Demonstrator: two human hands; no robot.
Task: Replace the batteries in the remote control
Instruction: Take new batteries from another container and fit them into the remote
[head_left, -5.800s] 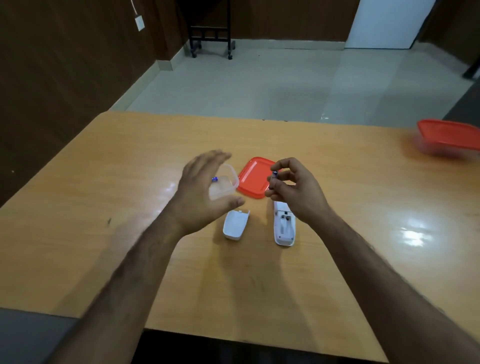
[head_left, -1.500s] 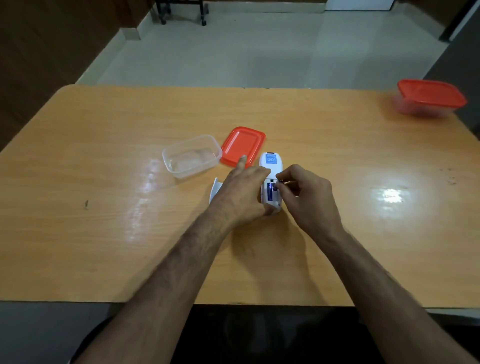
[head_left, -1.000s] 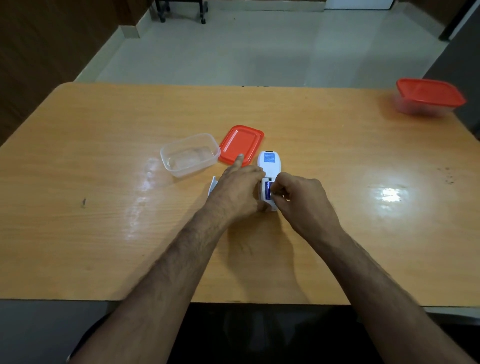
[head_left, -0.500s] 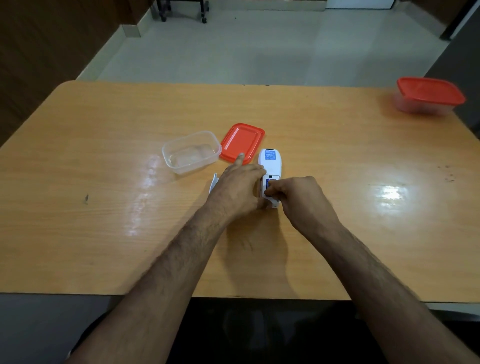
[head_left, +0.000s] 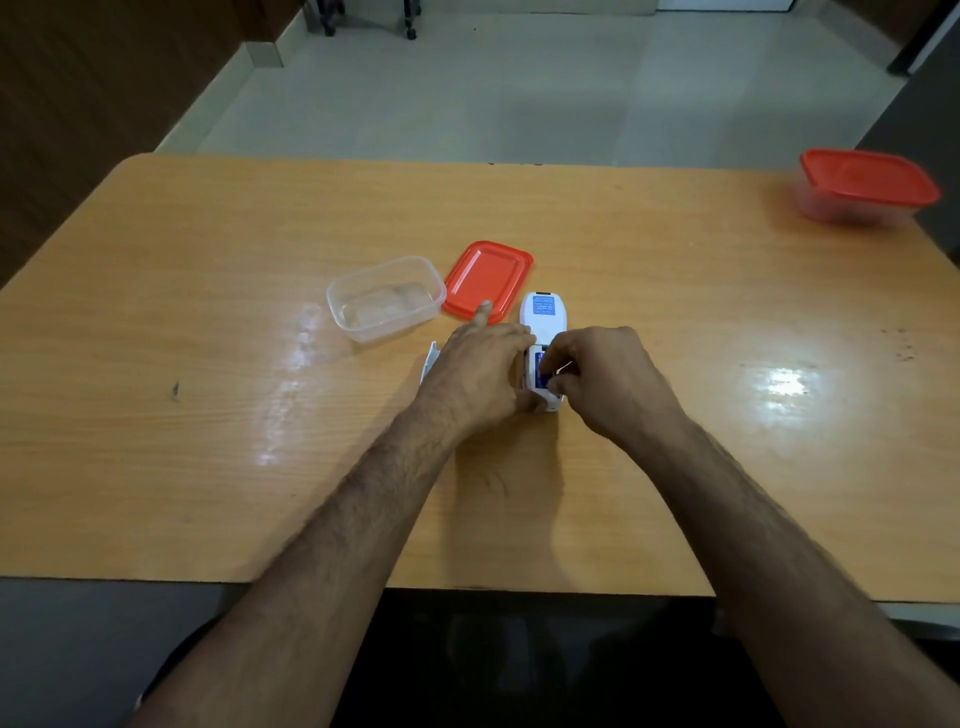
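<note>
A white remote control (head_left: 543, 322) lies face down in the middle of the wooden table (head_left: 208, 312), its battery bay uncovered. A blue battery (head_left: 540, 370) shows in the bay. My left hand (head_left: 480, 376) grips the remote's left side, index finger stretched out. My right hand (head_left: 605, 382) has its fingertips pressed on the battery in the bay. The white battery cover (head_left: 430, 358) lies left of my left hand, mostly hidden by it.
A clear plastic tub (head_left: 385, 296) stands left of the remote with its red lid (head_left: 488, 279) beside it. A closed red-lidded tub (head_left: 865, 186) sits at the table's far right corner. Tiled floor lies beyond the far edge.
My right hand's fingers have stayed on the battery bay and shifted slightly over the blue battery. My left hand keeps its hold on the remote.
</note>
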